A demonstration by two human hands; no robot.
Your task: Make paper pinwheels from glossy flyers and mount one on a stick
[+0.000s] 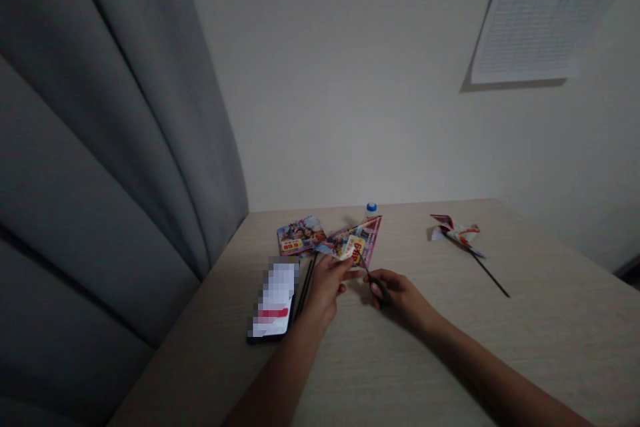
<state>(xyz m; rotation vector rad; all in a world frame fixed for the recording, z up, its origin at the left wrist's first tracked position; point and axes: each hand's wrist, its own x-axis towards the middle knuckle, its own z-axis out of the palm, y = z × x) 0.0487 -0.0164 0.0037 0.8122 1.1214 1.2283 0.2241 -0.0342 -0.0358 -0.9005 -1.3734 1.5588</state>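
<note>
My left hand (pixel 330 280) is closed on a colourful printed sheet of paper (pixel 371 240), folded to a pointed shape and held up off the table. Dark-handled scissors (pixel 383 295) are in my right hand (pixel 397 290), the fingers wrapped round the handles. Their thin blades reach up to the lower part of the paper, close to my left fingertips. Whether the blades have cut in cannot be made out. Part of the paper is hidden behind my left fingers.
Left of my hands lie a lit phone (pixel 275 300), dark thin sticks (pixel 306 287) and more printed paper (pixel 300 233). A blue-capped bottle (pixel 371 208) stands behind the held sheet. A paper pinwheel (pixel 463 235) on a dark stick lies to the right. A curtain (pixel 150 113) hangs at left.
</note>
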